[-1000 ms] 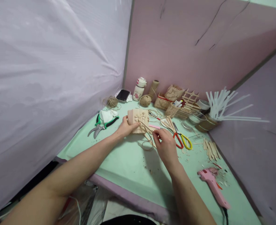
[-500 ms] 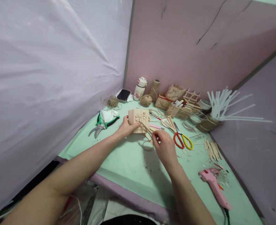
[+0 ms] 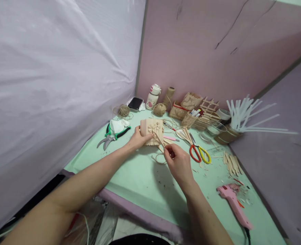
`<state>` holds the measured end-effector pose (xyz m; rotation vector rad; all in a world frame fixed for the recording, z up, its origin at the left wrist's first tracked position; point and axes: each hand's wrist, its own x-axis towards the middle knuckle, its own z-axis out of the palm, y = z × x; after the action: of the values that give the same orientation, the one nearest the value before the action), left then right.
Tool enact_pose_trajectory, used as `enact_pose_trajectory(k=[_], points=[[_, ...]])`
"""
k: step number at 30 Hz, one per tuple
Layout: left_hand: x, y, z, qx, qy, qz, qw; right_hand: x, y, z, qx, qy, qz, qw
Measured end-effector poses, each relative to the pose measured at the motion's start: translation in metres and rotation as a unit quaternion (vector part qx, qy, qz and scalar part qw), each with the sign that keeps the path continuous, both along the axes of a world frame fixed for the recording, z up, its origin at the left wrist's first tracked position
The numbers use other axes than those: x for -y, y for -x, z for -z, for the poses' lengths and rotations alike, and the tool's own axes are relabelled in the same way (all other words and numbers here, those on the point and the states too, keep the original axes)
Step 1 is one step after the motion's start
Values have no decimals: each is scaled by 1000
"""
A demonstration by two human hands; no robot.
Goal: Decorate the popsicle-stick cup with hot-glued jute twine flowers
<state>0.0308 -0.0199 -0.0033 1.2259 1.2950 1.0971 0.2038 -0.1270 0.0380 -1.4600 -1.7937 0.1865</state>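
My left hand (image 3: 139,139) is closed around the left side of a small pale wooden box (image 3: 149,126), its thumb across the front. Flower-like wooden shapes and a scalloped lower edge decorate that front. Between the thumb and fingers of my right hand (image 3: 178,159) is a strand of jute twine (image 3: 159,140), stretched straight from the box front. Below the box a loose loop of twine lies on the table. A pink-handled tool (image 3: 171,138) rests just right of the box.
Green-handled pruning shears (image 3: 109,139) lie at left. Scissors (image 3: 199,153) and a pink glue gun (image 3: 234,204) are on the right. Behind stand a white bottle (image 3: 152,97), a ball of twine (image 3: 160,109), wooden boxes (image 3: 190,101) and white glue sticks (image 3: 243,114).
My right hand has shifted slightly left and down toward the box. The twine between my hands now runs as a straight line, and the loop below looks smaller. My left hand stays put.
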Motion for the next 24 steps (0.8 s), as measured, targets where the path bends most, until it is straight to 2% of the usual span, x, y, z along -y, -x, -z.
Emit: enact_pose_trajectory(k=[12,24], points=[[4,-1,-6,-16,6,3,1000,-1,3,-3,2,26,6,1000],[10,-1,-12,-46,-30,19,998,6,9,-11,-74,96,18,993]])
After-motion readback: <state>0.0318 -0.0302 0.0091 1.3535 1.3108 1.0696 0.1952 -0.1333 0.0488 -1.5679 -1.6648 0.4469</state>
